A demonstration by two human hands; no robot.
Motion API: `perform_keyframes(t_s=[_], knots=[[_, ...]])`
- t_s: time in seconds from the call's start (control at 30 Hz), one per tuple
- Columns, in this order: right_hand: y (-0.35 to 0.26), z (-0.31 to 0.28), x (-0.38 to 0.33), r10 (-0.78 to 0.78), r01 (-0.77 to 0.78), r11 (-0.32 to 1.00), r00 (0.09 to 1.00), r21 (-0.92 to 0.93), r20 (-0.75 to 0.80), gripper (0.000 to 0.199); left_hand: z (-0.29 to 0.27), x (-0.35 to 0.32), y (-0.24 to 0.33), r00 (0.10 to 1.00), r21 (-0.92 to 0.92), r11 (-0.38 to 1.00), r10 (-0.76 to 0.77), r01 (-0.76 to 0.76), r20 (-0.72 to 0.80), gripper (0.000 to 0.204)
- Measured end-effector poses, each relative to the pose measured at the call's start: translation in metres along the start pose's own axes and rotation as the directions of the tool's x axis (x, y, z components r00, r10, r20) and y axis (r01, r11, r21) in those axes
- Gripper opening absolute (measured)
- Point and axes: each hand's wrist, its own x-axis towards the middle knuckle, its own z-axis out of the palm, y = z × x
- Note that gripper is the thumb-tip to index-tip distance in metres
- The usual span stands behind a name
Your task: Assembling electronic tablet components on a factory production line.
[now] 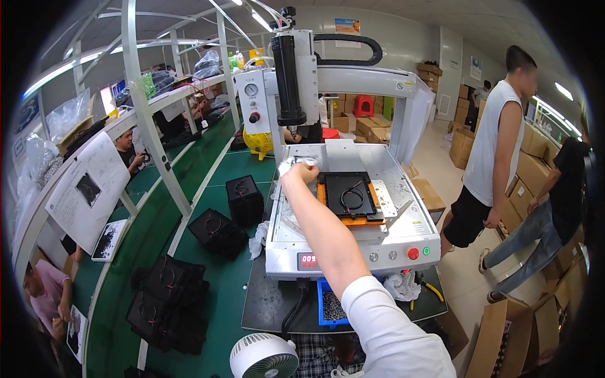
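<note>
My right arm (328, 246) in a white sleeve reaches across a white gantry machine (353, 268). At the back left of its bed, my right hand (305, 172) is closed around a crumpled white cloth (293, 163). The cloth lies against the bed; part of it is hidden by my fingers. Just right of the hand, a flat black plastic panel (343, 183) with a coiled black cable (353, 196) sits in an orange fixture (372, 219). Above the bed hangs a thick black cylinder (288, 79). My left hand does not show.
Stacks of black panels (167, 283) stand on the green bench (217, 283) at left. A blue bin (322, 302) of small parts, yellow-handled pliers (433, 291) and a white fan (265, 356) are near the front. Two people (495, 138) stand at right beside cartons (498, 340).
</note>
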Motion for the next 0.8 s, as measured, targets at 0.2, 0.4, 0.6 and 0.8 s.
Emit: perform_keyframes(t_s=[0.2, 0.4, 0.6, 0.8], knots=[[0.007, 0.0, -0.009, 0.307, -0.31, 0.939, 0.951, -0.148, -0.04, 0.028, -0.004, 0.002, -0.005, 0.998, -0.043, 0.999, -0.019, 0.021, 0.059, 0.116], [0.013, 0.001, 0.003, 0.587, -0.592, 0.805, 0.803, -0.029, -0.105, 0.03, -0.007, -0.003, -0.003, 0.996, -0.071, 0.997, -0.024, 0.03, 0.083, 0.119], [-0.016, -0.001, -0.013, 0.485, -0.473, 0.86, 0.875, -0.193, 0.014, 0.031, -0.018, -0.003, 0.005, 0.994, -0.128, 0.99, -0.052, 0.064, 0.097, 0.126], [-0.074, -0.021, -0.073, 0.534, -0.513, 0.823, 0.557, -0.242, 0.636, 0.018, -0.036, 0.02, 0.003, 0.944, -0.358, 0.886, -0.215, 0.296, 0.249, 0.115]])
